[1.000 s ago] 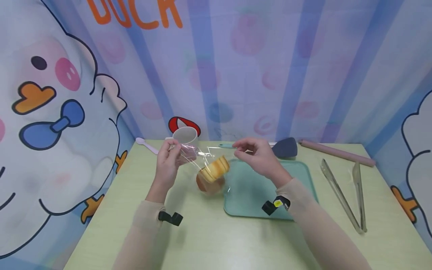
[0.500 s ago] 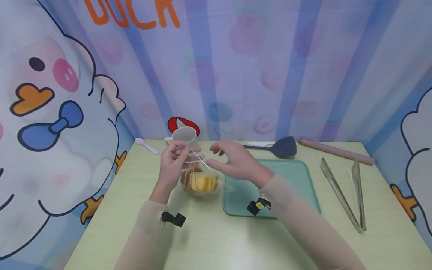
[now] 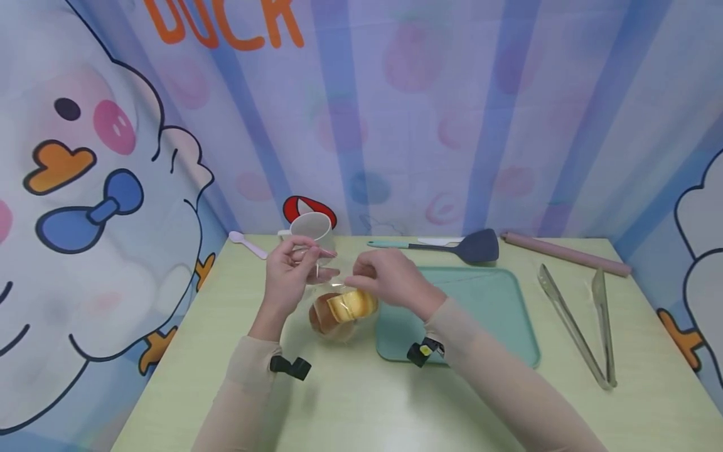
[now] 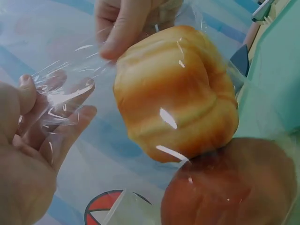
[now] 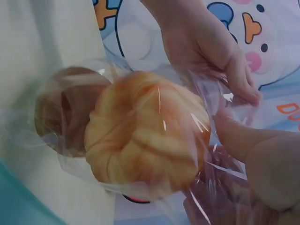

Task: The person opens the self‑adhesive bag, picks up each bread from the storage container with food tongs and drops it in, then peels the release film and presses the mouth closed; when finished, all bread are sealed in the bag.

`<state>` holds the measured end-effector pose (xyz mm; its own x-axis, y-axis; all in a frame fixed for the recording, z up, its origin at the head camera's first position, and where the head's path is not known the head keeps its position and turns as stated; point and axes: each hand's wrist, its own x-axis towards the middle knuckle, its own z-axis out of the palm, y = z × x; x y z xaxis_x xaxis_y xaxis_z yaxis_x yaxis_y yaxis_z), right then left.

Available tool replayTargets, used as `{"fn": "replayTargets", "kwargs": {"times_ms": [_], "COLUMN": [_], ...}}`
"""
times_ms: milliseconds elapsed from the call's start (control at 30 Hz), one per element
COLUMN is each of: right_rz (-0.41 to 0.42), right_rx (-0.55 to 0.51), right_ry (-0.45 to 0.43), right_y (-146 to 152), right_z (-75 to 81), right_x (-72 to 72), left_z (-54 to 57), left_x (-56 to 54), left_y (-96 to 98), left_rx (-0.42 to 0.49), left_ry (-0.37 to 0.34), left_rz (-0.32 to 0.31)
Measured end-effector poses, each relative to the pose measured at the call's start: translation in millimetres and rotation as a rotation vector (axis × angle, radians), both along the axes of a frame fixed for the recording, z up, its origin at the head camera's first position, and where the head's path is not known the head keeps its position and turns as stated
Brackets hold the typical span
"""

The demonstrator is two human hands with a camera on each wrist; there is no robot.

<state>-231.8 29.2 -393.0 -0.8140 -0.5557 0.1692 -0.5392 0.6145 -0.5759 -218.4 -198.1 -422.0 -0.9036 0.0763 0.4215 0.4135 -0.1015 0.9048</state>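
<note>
A matte pale-green table [image 3: 350,402] carries a smooth teal rounded-corner tray [image 3: 486,314] towards its right. Just off the tray's left edge, a crinkly clear plastic bag [image 3: 339,311] holds two glossy ridged golden buns [image 3: 346,306]. The left hand [image 3: 290,276] and right hand [image 3: 386,279] each pinch the bag's mouth.

Glossy clear plastic bag [image 3: 339,295]; shiny golden bread [image 3: 346,306]; matt plastic tray [image 3: 486,314]; clear glossy tongs [image 3: 576,326].
</note>
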Motion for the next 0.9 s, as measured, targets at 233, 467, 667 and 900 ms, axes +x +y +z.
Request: {"fn": "replayTargets", "kwargs": {"times_ms": [233,467,667,900], "right_rz": [0.048,0.061,0.083,0.031], "right_rx": [-0.088,-0.405,-0.541,-0.540], "right_ry": [0.037,0.034,-0.139,-0.353], "right_y": [31,48,53,51], "right_z": [-6.2,-19.2,-26.4,-41.0], "right_x": [-8.9,-14.0,-21.8,-32.8], "left_z": [3.5,6.7,9.3,-3.2], "left_x": [2.4,0.6,0.2,-5.9], "left_y": [-9.6,-13.1,-15.0,-20.0], "left_rx": [0.008,0.086,0.073,0.066], "left_ry": [-0.050,-0.091,-0.197,-0.397], "left_rz": [0.100,0.116,0.112,0.168]}}
